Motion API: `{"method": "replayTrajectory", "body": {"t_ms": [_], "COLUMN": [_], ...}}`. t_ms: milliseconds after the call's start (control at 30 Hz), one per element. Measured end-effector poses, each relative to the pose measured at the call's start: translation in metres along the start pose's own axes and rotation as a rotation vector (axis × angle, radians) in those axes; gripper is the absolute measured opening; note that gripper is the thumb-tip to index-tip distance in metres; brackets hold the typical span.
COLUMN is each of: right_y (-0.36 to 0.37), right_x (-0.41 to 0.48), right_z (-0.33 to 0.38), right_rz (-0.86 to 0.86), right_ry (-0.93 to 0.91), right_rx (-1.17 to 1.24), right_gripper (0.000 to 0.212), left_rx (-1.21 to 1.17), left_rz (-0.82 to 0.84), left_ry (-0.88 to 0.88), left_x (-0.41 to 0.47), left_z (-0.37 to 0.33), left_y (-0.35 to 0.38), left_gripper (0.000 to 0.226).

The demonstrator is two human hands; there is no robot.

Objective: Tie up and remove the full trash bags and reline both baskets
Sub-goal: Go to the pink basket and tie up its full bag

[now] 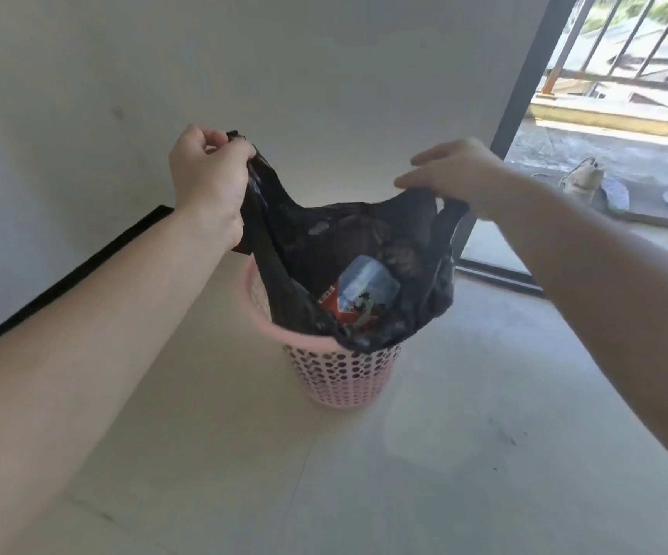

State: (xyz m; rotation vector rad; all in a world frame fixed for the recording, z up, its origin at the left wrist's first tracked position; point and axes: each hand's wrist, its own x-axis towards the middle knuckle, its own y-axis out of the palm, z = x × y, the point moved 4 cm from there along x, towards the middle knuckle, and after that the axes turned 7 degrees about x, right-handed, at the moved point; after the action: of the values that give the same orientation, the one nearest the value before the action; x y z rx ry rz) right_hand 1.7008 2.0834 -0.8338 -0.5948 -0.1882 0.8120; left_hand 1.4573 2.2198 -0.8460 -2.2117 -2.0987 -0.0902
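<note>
Gathering black plastic trash bag (364, 234) from pink perforated basket (344, 378): left hand (208, 174) fists one handle (259, 168) upper left, right hand (456, 174) straight-fingered, grip unclear; knotting both handles likely next.

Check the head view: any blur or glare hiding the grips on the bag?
Head view: right hand motion-blurred, its grip on the black bag unclear; left hand sharp, gripping the bag's edge; sunlit doorway at right blown out.

White wall (324, 54), pale floor (404, 494), sunlit doorway (605, 146), black baseboard (64, 286)
</note>
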Motion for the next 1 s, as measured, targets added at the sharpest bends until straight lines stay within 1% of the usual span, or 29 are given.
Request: {"method": "replayTrajectory", "body": {"t_ms": [33, 100, 133, 200, 233, 267, 300, 367, 400, 467, 500, 533, 567, 633, 700, 767, 800, 867, 933, 1000], "right_y": [-0.007, -0.021, -0.031, -0.046, -0.05, -0.051, -0.049, -0.039, -0.035, -0.034, -0.036, -0.037, -0.037, -0.036, -0.029, -0.019, -0.016, -0.012, -0.01, -0.008], "right_x": [0.001, 0.006, 0.006, 0.006, 0.006, 0.005, 0.005, 0.006, 0.005, 0.007, 0.007, 0.005, 0.003, 0.001, -0.005, -0.008, -0.007, -0.005, -0.006, -0.01], "right_z": [0.003, 0.012, 0.016, 0.023, 0.024, 0.023, 0.019, 0.007, 0.001, -0.009, -0.013, -0.016, -0.022, -0.036, -0.048, -0.056, -0.059, -0.066, -0.075, -0.081], "right_rz": [-0.02, -0.096, -0.166, -0.308, -0.338, -0.319, -0.261, -0.116, -0.069, -0.029, 0.005, 0.061, 0.131, 0.28, 0.488, 0.685, 0.74, 0.781, 0.773, 0.711], "right_ry": [-0.014, -0.132, -0.217, -0.375, -0.421, -0.423, -0.387, -0.251, -0.202, -0.154, -0.101, -0.016, 0.079, 0.231, 0.273, 0.231, 0.222, 0.254, 0.334, 0.363], "right_rx": [0.088, 0.16, 0.129, -0.074, -0.174, -0.237, -0.285, -0.39, -0.447, -0.531, -0.531, -0.498, -0.454, -0.401, -0.338, -0.254, -0.24, -0.315, -0.563, -0.889], "right_gripper": [0.04, 0.051, 0.057, 0.062, 0.064, 0.066, 0.074, 0.095, 0.1, 0.102, 0.106, 0.113, 0.123, 0.141, 0.143, 0.147, 0.15, 0.154, 0.153, 0.137], "left_rx": [-0.019, -0.05, -0.063, -0.078, -0.073, -0.06, -0.035, 0.039, 0.07, 0.106, 0.111, 0.113, 0.107, 0.115, 0.188, 0.281, 0.33, 0.413, 0.442, 0.424], "left_rz": [-0.019, -0.046, -0.058, -0.074, -0.069, -0.05, -0.023, 0.033, 0.057, 0.084, 0.089, 0.092, 0.098, 0.136, 0.231, 0.361, 0.429, 0.548, 0.591, 0.629], "left_ry": [0.019, 0.063, 0.089, 0.153, 0.186, 0.208, 0.22, 0.228, 0.227, 0.214, 0.196, 0.169, 0.136, 0.053, -0.048, -0.124, -0.139, -0.115, -0.051, -0.013], "left_x": [0.001, 0.002, 0.003, 0.005, 0.006, 0.008, 0.008, 0.005, 0.003, -0.003, -0.005, -0.006, -0.006, -0.001, 0.005, 0.009, 0.009, -0.001, -0.004, -0.006], "left_z": [-0.003, -0.008, -0.011, -0.017, -0.019, -0.021, -0.021, -0.015, -0.009, 0.005, 0.013, 0.02, 0.026, 0.043, 0.063, 0.083, 0.091, 0.098, 0.103, 0.105], "left_y": [0.0, 0.0, 0.0, -0.001, -0.002, -0.002, -0.001, 0.002, 0.003, 0.004, 0.003, 0.002, 0.0, -0.005, -0.009, -0.013, -0.014, -0.013, -0.007, 0.001], "left_gripper": [0.031, 0.031, 0.031, 0.032, 0.031, 0.03, 0.029, 0.028, 0.028, 0.026, 0.028, 0.036, 0.049, 0.083, 0.11, 0.121, 0.12, 0.112, 0.096, 0.085]}}
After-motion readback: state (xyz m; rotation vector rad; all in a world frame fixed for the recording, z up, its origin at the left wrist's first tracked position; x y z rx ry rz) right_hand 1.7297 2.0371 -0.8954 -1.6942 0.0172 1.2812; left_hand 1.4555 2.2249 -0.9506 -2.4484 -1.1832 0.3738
